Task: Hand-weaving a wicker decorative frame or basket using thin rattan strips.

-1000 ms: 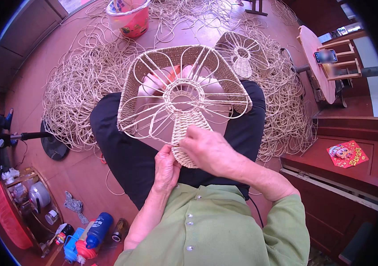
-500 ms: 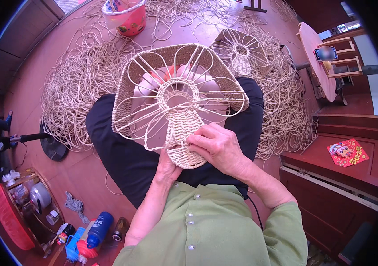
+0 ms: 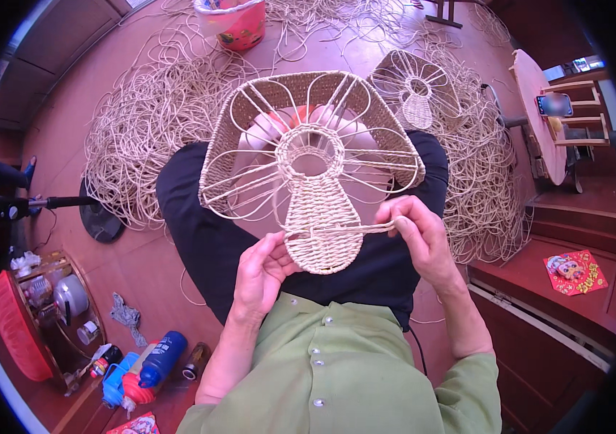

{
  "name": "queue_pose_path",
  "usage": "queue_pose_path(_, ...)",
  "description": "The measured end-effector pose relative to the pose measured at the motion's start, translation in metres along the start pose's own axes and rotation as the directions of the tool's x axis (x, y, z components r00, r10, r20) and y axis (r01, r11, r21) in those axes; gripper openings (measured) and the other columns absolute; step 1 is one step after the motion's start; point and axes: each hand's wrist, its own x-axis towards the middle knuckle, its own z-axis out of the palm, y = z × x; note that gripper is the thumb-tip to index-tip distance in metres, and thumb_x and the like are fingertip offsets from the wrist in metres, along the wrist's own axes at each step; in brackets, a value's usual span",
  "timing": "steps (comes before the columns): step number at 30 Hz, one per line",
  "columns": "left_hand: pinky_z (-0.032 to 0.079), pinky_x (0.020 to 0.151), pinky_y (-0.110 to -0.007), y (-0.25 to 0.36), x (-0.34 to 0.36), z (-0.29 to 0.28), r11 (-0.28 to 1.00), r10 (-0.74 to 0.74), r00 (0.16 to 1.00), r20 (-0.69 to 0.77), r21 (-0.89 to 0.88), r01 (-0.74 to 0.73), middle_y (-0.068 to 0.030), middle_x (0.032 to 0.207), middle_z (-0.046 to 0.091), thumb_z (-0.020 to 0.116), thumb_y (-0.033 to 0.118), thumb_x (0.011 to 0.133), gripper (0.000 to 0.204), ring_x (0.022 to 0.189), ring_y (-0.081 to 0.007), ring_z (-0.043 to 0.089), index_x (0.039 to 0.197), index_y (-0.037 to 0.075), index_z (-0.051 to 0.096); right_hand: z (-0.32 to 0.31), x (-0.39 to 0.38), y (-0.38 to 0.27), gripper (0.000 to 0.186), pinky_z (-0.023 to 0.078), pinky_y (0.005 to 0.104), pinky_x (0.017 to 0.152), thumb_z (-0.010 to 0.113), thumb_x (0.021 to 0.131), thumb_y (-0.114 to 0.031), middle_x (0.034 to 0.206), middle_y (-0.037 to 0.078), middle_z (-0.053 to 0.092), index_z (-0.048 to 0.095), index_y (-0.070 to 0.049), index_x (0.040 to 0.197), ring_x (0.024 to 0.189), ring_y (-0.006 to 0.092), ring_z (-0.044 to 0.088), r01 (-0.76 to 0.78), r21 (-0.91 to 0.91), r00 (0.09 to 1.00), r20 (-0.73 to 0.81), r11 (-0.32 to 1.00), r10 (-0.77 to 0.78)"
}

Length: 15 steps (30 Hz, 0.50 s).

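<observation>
The right hand (image 3: pixel 429 242) hides the end of the pale strand (image 3: pixel 374 228). Whether the left hand's (image 3: pixel 259 273) fingers reach under the woven tail (image 3: pixel 322 210) cannot be told. Ribs partly cover white and orange shapes (image 3: pixel 263 134), their kind unclear. Toward the floor's (image 3: pixel 160 275) far edge, the picture crops a red bucket (image 3: pixel 244 32). A phone's (image 3: pixel 555 105) screen is blurred.

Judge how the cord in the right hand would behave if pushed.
The cord would probably buckle: the loose cord pile lies in slack curls. It looks thin, so it is likely light, and the right hand holds it in a simple pinch.
</observation>
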Motion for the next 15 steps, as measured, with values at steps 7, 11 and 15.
queue_pose_path(7,0.061,0.076,-0.041,-0.008,0.007,0.010,0.989,0.023,0.989,-0.148,0.149,0.000,-0.0169,0.097,0.070,0.052,0.016,0.097,0.027,0.083,-0.0242,0.071,0.105,-0.007,0.061,-0.006,-0.011,0.030,0.015,0.049,0.0266,0.070,0.051,0.103,-0.022,0.083,0.000,0.058,0.052,-0.007,0.104,0.075,0.0087,0.055,-0.307,0.671,0.949,0.159,0.675,0.273)
queue_pose_path(11,0.062,0.074,-0.042,-0.010,0.007,0.014,0.974,0.024,0.983,-0.183,0.227,0.019,-0.0174,0.096,0.069,0.051,0.015,0.096,0.026,0.081,-0.0241,0.071,0.106,-0.007,0.060,-0.020,-0.017,0.029,0.012,0.033,0.0207,0.055,0.050,0.100,-0.017,0.068,-0.007,0.039,0.050,-0.005,0.104,0.059,0.0049,0.040,-0.357,0.788,0.931,0.261,0.502,0.254)
queue_pose_path(15,0.057,0.088,-0.045,-0.016,0.009,0.005,0.979,0.011,0.988,-0.151,0.203,0.020,-0.0161,0.111,0.067,0.049,0.019,0.097,0.032,0.099,-0.0255,0.068,0.116,-0.006,0.058,-0.043,-0.016,0.002,0.024,0.038,0.0241,0.056,0.062,0.094,-0.018,0.064,-0.003,0.047,0.062,-0.004,0.113,0.059,0.0054,0.044,-0.161,-0.177,0.905,0.366,0.971,0.217)
